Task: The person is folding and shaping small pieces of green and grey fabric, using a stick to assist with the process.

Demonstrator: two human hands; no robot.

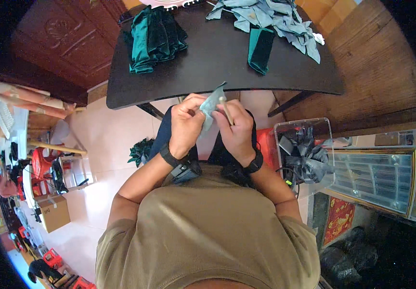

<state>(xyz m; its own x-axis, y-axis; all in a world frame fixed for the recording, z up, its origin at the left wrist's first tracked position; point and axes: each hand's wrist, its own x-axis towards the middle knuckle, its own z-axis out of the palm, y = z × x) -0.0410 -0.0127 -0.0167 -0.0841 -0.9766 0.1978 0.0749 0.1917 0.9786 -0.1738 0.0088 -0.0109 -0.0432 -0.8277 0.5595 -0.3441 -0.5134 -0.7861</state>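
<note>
The left hand [185, 126] and right hand [237, 129] both pinch a small pale grey-blue fabric piece [211, 107] at the picture's centre, just below the dark rectangular table [208, 62]; the right hand also grips a thin light wooden stick [227, 111]; on the table, a dark green velvet stack [155, 38] lies at eleven o'clock, a grey-blue fabric heap [270, 19] at one; a clear plastic bin [304, 149] stands at three o'clock; a brown cardboard box [54, 212] sits at eight.
</note>
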